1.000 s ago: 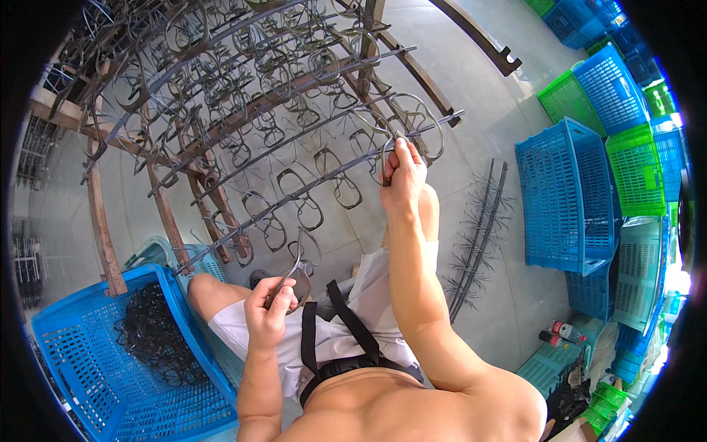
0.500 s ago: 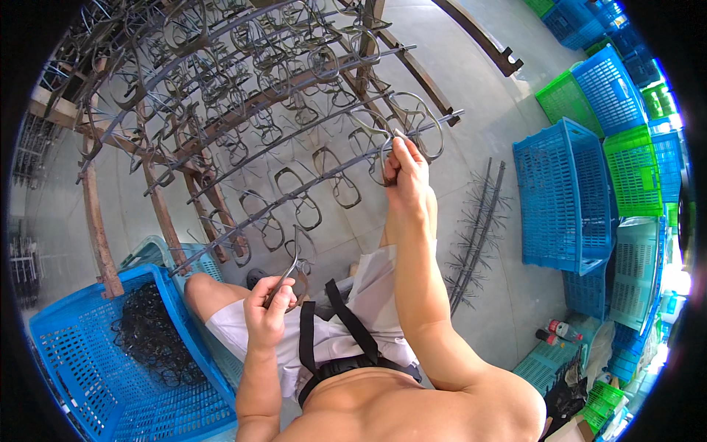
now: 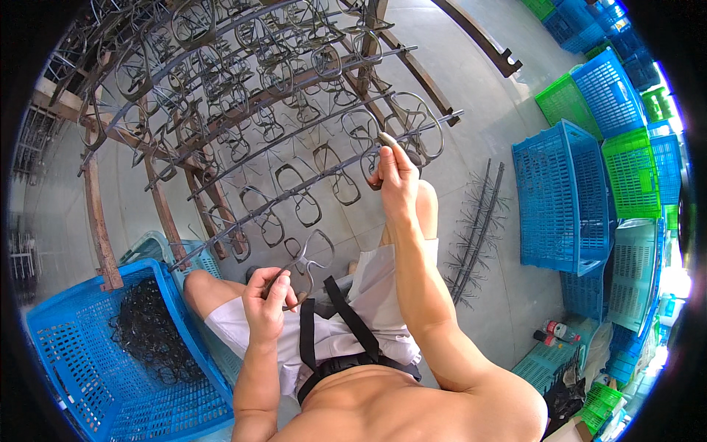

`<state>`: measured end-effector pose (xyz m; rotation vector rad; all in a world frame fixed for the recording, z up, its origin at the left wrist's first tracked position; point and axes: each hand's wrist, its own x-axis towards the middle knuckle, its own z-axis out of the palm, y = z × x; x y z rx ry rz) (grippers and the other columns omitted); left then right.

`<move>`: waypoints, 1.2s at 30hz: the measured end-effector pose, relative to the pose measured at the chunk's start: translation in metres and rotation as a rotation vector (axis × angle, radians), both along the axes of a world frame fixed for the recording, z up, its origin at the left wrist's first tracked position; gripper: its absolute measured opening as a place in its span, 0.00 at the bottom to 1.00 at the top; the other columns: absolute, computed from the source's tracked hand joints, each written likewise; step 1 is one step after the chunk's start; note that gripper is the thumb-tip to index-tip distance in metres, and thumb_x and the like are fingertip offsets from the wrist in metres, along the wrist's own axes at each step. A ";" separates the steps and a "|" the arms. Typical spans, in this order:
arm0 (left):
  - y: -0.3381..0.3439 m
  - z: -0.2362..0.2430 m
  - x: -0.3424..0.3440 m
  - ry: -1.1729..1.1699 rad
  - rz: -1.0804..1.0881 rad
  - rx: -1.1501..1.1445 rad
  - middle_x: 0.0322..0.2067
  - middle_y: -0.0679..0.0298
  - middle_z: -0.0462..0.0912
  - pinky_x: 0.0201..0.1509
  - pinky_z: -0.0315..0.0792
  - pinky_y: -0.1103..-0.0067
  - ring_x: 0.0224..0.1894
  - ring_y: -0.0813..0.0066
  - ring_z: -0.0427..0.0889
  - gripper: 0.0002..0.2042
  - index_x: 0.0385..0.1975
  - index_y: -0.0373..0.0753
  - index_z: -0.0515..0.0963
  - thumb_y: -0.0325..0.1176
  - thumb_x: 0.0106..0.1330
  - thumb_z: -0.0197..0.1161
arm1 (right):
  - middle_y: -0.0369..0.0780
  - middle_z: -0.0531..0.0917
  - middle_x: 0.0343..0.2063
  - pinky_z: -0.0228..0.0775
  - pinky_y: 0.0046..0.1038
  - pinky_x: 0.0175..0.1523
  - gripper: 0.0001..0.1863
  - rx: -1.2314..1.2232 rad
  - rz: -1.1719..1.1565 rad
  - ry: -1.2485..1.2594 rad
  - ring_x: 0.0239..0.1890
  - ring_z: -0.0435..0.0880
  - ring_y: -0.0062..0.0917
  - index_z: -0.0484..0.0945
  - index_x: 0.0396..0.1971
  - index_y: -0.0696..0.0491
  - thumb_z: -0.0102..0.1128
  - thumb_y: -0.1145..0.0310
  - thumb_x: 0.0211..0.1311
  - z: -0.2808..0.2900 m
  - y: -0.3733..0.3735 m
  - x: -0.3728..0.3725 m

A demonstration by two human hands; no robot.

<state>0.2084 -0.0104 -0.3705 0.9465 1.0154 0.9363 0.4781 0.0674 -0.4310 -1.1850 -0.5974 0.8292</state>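
My left hand (image 3: 272, 295) is closed on a dark spectacle-shaped frame (image 3: 317, 248), held low over my lap with its loops turned upward. My right hand (image 3: 394, 168) reaches forward to a rod (image 3: 294, 184) of the rack, fingers closed on another spectacle-shaped frame (image 3: 423, 125) at that rod; its exact grip point is partly hidden. Similar frames (image 3: 324, 177) hang in rows from the rods of a brown rack (image 3: 221, 206) ahead of me.
A blue crate (image 3: 66, 346) with a dark tangled pile (image 3: 151, 331) is at lower left. Blue (image 3: 556, 199) and green crates (image 3: 630, 169) line the right. Bristled rods (image 3: 479, 236) lie on the floor. Bottles (image 3: 560, 331) stand at lower right.
My right hand has shifted a little left along the rod. The frame in my left hand has turned, its loops leaning farther right, and that hand has risen slightly.
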 end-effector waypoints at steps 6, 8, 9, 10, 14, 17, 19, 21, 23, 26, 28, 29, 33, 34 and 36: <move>0.003 0.001 0.007 -0.002 0.019 0.049 0.14 0.64 0.72 0.14 0.64 0.86 0.14 0.82 0.68 0.05 0.34 0.34 0.72 0.29 0.64 0.53 | 0.28 0.67 0.13 0.63 0.15 0.22 0.17 0.008 -0.001 -0.017 0.15 0.66 0.10 0.72 0.51 0.55 0.50 0.64 0.66 0.003 -0.001 0.001; 0.002 0.001 0.007 -0.005 0.022 0.050 0.14 0.64 0.72 0.14 0.64 0.86 0.13 0.81 0.68 0.05 0.34 0.34 0.72 0.29 0.64 0.53 | 0.28 0.67 0.13 0.62 0.15 0.22 0.17 -0.013 -0.014 -0.005 0.15 0.66 0.10 0.72 0.51 0.55 0.50 0.64 0.66 0.004 0.000 0.002; 0.001 0.002 0.007 -0.006 0.023 0.052 0.14 0.64 0.72 0.15 0.65 0.86 0.13 0.81 0.68 0.05 0.34 0.34 0.72 0.29 0.64 0.53 | 0.28 0.67 0.14 0.62 0.15 0.22 0.17 -0.024 -0.020 0.001 0.15 0.66 0.10 0.73 0.51 0.55 0.50 0.64 0.66 0.004 0.001 0.003; 0.001 0.002 0.007 -0.006 0.025 0.053 0.14 0.64 0.72 0.15 0.65 0.86 0.13 0.81 0.68 0.05 0.34 0.34 0.72 0.29 0.64 0.53 | 0.28 0.67 0.14 0.61 0.15 0.22 0.16 -0.015 -0.019 0.017 0.16 0.66 0.10 0.73 0.51 0.54 0.49 0.64 0.66 0.004 0.001 0.003; -0.001 0.002 0.005 -0.014 0.021 0.037 0.15 0.64 0.72 0.16 0.65 0.85 0.14 0.81 0.69 0.06 0.34 0.33 0.72 0.29 0.64 0.54 | 0.28 0.66 0.14 0.60 0.14 0.22 0.16 0.009 -0.043 0.057 0.16 0.66 0.10 0.72 0.51 0.54 0.49 0.63 0.67 0.000 0.002 0.003; -0.003 0.004 -0.001 -0.037 0.016 0.040 0.16 0.64 0.72 0.16 0.65 0.84 0.16 0.80 0.70 0.06 0.34 0.32 0.72 0.29 0.63 0.55 | 0.28 0.66 0.15 0.60 0.15 0.21 0.16 0.018 -0.055 0.063 0.15 0.66 0.10 0.72 0.51 0.54 0.49 0.63 0.67 0.000 0.007 0.005; -0.004 0.006 -0.003 -0.046 0.033 0.056 0.16 0.64 0.72 0.16 0.65 0.84 0.16 0.80 0.70 0.06 0.34 0.32 0.72 0.29 0.63 0.55 | 0.28 0.66 0.15 0.60 0.15 0.21 0.16 0.006 -0.071 0.034 0.15 0.65 0.10 0.72 0.51 0.54 0.49 0.64 0.67 -0.001 0.007 0.005; -0.006 0.007 -0.005 -0.056 0.032 0.022 0.16 0.64 0.72 0.16 0.65 0.84 0.16 0.80 0.70 0.06 0.34 0.33 0.72 0.29 0.63 0.55 | 0.28 0.66 0.15 0.60 0.16 0.20 0.16 -0.014 -0.096 -0.017 0.14 0.65 0.10 0.72 0.50 0.54 0.48 0.64 0.67 -0.005 0.009 0.004; -0.006 0.004 -0.006 -0.064 0.018 0.008 0.15 0.64 0.72 0.16 0.64 0.84 0.15 0.80 0.70 0.06 0.34 0.33 0.72 0.29 0.63 0.55 | 0.28 0.66 0.15 0.60 0.16 0.19 0.16 -0.008 -0.089 -0.031 0.14 0.64 0.10 0.72 0.50 0.54 0.48 0.64 0.67 -0.005 0.011 0.004; -0.007 0.002 -0.006 -0.062 0.022 0.002 0.15 0.65 0.71 0.16 0.64 0.84 0.15 0.81 0.69 0.07 0.34 0.33 0.72 0.30 0.63 0.56 | 0.28 0.67 0.16 0.61 0.16 0.20 0.15 -0.028 -0.060 -0.011 0.15 0.66 0.11 0.72 0.49 0.55 0.48 0.64 0.67 0.000 0.013 0.005; -0.005 0.008 -0.005 -0.050 0.013 -0.003 0.14 0.65 0.71 0.15 0.63 0.84 0.14 0.81 0.69 0.07 0.33 0.32 0.73 0.30 0.63 0.56 | 0.29 0.66 0.16 0.63 0.17 0.22 0.14 -0.041 -0.088 0.046 0.15 0.65 0.13 0.73 0.46 0.55 0.48 0.64 0.67 0.005 0.008 0.010; -0.004 0.011 -0.004 -0.044 0.016 -0.004 0.14 0.65 0.71 0.15 0.63 0.85 0.14 0.81 0.69 0.07 0.33 0.32 0.74 0.31 0.62 0.57 | 0.30 0.66 0.16 0.63 0.17 0.22 0.13 -0.044 -0.093 0.076 0.15 0.64 0.14 0.73 0.45 0.55 0.48 0.64 0.67 0.013 0.008 0.011; 0.003 0.014 -0.017 -0.040 -0.127 -0.058 0.13 0.66 0.71 0.13 0.61 0.85 0.12 0.82 0.67 0.08 0.31 0.31 0.75 0.31 0.61 0.59 | 0.46 0.73 0.41 0.62 0.37 0.51 0.18 -0.090 -0.085 -0.984 0.47 0.69 0.40 0.73 0.47 0.53 0.58 0.66 0.55 0.053 -0.036 -0.025; 0.008 0.015 -0.019 -0.106 -0.173 -0.109 0.13 0.66 0.71 0.13 0.60 0.85 0.12 0.82 0.67 0.08 0.31 0.31 0.75 0.30 0.60 0.59 | 0.47 0.73 0.42 0.61 0.38 0.52 0.19 0.109 0.216 -1.000 0.48 0.69 0.42 0.73 0.46 0.53 0.60 0.64 0.54 0.067 -0.048 -0.036; 0.015 0.011 -0.025 -0.253 -0.242 -0.140 0.13 0.64 0.72 0.11 0.59 0.85 0.11 0.81 0.67 0.10 0.32 0.30 0.75 0.32 0.60 0.58 | 0.45 0.77 0.36 0.65 0.37 0.49 0.19 0.359 0.860 -0.750 0.41 0.74 0.43 0.76 0.44 0.53 0.62 0.58 0.54 0.079 -0.063 -0.058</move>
